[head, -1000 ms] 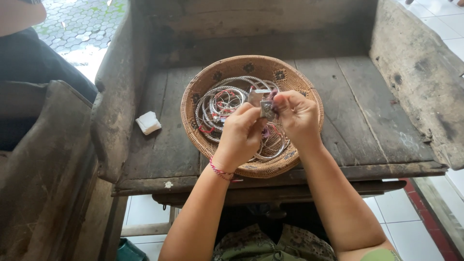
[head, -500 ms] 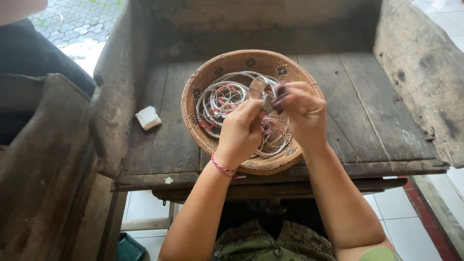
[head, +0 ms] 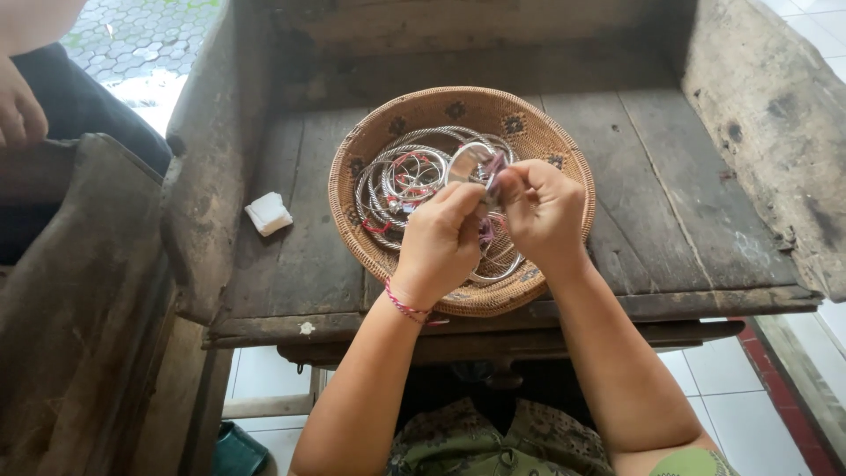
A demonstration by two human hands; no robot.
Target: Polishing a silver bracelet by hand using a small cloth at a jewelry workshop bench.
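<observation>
A round woven basket (head: 546, 145) sits on a worn wooden table (head: 670, 185) and holds several silver wire bangles (head: 414, 172), some with red thread. Both hands hover over the basket's near side. My left hand (head: 441, 242) and my right hand (head: 542, 211) pinch one silver bangle (head: 467, 159) between their fingertips, with a bit of purple thread at the right hand's fingers. A red string bracelet circles my left wrist.
A small white folded piece (head: 267, 212) lies on the table left of the basket. High wooden sides (head: 211, 150) wall the table at left, back and right. Another person's hand (head: 19, 110) and dark clothing show at the far left. Tiled floor lies below.
My hands have stayed over the basket, turning the bangle between the fingertips; it now stands up above my left fingers. The basket has not moved.
</observation>
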